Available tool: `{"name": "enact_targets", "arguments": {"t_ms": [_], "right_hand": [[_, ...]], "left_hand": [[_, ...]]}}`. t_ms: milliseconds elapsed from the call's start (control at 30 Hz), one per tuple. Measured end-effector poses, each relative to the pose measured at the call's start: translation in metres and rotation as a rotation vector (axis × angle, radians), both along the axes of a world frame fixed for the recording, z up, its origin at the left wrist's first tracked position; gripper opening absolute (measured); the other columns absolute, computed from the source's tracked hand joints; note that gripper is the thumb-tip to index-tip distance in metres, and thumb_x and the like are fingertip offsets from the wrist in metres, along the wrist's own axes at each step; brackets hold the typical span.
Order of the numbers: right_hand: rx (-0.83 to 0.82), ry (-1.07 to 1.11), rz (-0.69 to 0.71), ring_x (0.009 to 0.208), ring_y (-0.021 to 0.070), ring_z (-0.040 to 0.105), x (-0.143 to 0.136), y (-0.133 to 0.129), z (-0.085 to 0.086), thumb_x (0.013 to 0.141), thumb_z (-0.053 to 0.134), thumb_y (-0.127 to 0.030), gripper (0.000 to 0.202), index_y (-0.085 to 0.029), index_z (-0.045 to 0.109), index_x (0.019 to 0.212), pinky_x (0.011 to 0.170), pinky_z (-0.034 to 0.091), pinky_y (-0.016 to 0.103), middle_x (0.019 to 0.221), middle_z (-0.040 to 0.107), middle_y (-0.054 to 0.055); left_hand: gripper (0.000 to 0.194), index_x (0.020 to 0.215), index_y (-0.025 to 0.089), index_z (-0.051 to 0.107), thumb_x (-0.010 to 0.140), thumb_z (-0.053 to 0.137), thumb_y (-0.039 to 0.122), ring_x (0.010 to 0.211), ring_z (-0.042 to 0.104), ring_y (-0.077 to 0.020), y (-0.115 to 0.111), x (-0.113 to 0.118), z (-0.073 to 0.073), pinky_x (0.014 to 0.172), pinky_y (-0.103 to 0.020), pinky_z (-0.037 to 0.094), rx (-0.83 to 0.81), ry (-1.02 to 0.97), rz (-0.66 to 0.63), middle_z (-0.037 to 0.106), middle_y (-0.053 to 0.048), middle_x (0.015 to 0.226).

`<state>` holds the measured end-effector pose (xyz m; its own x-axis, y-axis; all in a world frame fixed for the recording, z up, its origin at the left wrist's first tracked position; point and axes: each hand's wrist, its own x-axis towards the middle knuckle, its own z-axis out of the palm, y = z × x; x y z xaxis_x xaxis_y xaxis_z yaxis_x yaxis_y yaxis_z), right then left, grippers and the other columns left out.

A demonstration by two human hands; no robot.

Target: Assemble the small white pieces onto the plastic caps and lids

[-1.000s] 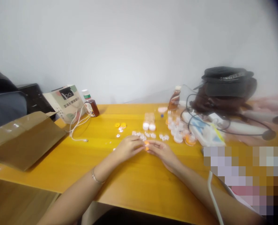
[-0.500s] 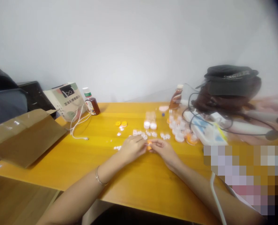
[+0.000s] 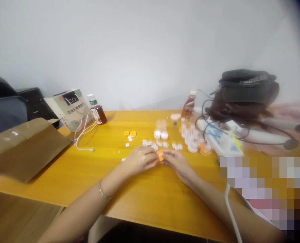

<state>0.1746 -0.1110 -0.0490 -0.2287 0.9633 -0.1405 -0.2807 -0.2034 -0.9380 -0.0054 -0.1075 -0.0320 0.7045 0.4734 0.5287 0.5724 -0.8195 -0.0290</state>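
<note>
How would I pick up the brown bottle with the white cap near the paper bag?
Best guess: wrap your grip around the middle of the small brown bottle with the white cap, coming from the front right. It stands upright, and the printed paper bag crowds its left.

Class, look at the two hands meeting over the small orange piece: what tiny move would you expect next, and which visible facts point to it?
Probably a slight pinch or press. The left hand and right hand meet fingertip to fingertip on the small orange piece, just above the yellow table, with small white parts lying just beyond.
</note>
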Motion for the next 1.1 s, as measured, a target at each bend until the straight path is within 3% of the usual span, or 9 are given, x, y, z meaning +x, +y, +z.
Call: {"name": "enact_targets", "arguments": {"t_ms": [267, 400, 600, 733, 833, 933, 1100], "right_hand": [[0.009, 0.018, -0.01, 0.067, 0.0098, 0.059, 0.0, -0.001, 0.0, 0.059, 0.071, -0.023, 0.019, -0.018, 0.069, 0.077, 0.068, 0.047, 0.023, 0.081, 0.068, 0.002], [0.03, -0.015, -0.019, 0.066, 0.0103, 0.059, 0.002, 0.001, 0.001, 0.059, 0.071, -0.026, 0.021, -0.018, 0.068, 0.078, 0.069, 0.046, 0.025, 0.079, 0.068, 0.002], [0.133, -0.133, -0.01, 0.062, 0.0103, 0.059, 0.004, 0.005, 0.002, 0.062, 0.069, -0.029, 0.027, -0.018, 0.063, 0.086, 0.067, 0.046, 0.026, 0.067, 0.067, 0.0], [0.21, -0.185, 0.027, 0.067, 0.0124, 0.06, 0.002, 0.005, 0.002, 0.063, 0.067, -0.031, 0.024, -0.019, 0.062, 0.083, 0.066, 0.046, 0.026, 0.072, 0.068, 0.001], [0.249, -0.217, 0.056, 0.07, 0.0143, 0.06, 0.001, 0.005, 0.002, 0.064, 0.066, -0.034, 0.025, -0.019, 0.064, 0.084, 0.065, 0.046, 0.028, 0.079, 0.068, 0.003], [0.252, -0.199, 0.088, 0.073, 0.0143, 0.06, 0.003, 0.005, 0.003, 0.066, 0.064, -0.036, 0.024, -0.021, 0.066, 0.084, 0.069, 0.046, 0.029, 0.085, 0.068, 0.003], [0.18, -0.092, 0.111, 0.076, 0.0142, 0.06, 0.005, 0.005, 0.003, 0.066, 0.065, -0.035, 0.024, -0.021, 0.067, 0.086, 0.073, 0.046, 0.028, 0.085, 0.069, 0.002]], "left_hand": [[0.02, 0.093, 0.016, 0.058, 0.087, 0.039, 0.017, 0.08, 0.054, -0.014, 0.0, 0.0, 0.0, 0.07, -0.029, 0.044, 0.178, 0.222, 0.01, 0.06, -0.006, 0.088], [0.02, 0.095, 0.017, 0.059, 0.085, 0.042, 0.02, 0.082, 0.055, -0.0153, 0.0, 0.001, -0.001, 0.072, -0.03, 0.044, 0.122, 0.121, 0.002, 0.06, -0.006, 0.092], [0.022, 0.097, 0.019, 0.062, 0.083, 0.045, 0.027, 0.083, 0.058, -0.0134, 0.001, 0.001, 0.004, 0.075, -0.027, 0.045, -0.32, -0.241, -0.011, 0.063, -0.006, 0.093], [0.024, 0.093, 0.015, 0.061, 0.082, 0.048, 0.032, 0.075, 0.059, -0.013, 0.004, 0.004, 0.0, 0.068, -0.024, 0.046, -0.651, -0.484, 0.116, 0.065, -0.005, 0.086], [0.029, 0.089, 0.012, 0.058, 0.077, 0.054, 0.038, 0.064, 0.059, -0.0115, 0.005, 0.007, -0.007, 0.06, -0.022, 0.046, -0.903, -0.585, 0.101, 0.064, -0.005, 0.074], [0.032, 0.083, 0.011, 0.055, 0.072, 0.059, 0.041, 0.06, 0.059, -0.0108, 0.005, 0.01, -0.011, 0.059, -0.022, 0.045, -1.045, -0.674, 0.084, 0.061, -0.002, 0.065], [0.034, 0.084, 0.012, 0.054, 0.067, 0.065, 0.04, 0.066, 0.062, -0.0132, 0.005, 0.008, -0.008, 0.066, -0.026, 0.047, -1.214, -0.765, 0.057, 0.064, -0.004, 0.068]]}}
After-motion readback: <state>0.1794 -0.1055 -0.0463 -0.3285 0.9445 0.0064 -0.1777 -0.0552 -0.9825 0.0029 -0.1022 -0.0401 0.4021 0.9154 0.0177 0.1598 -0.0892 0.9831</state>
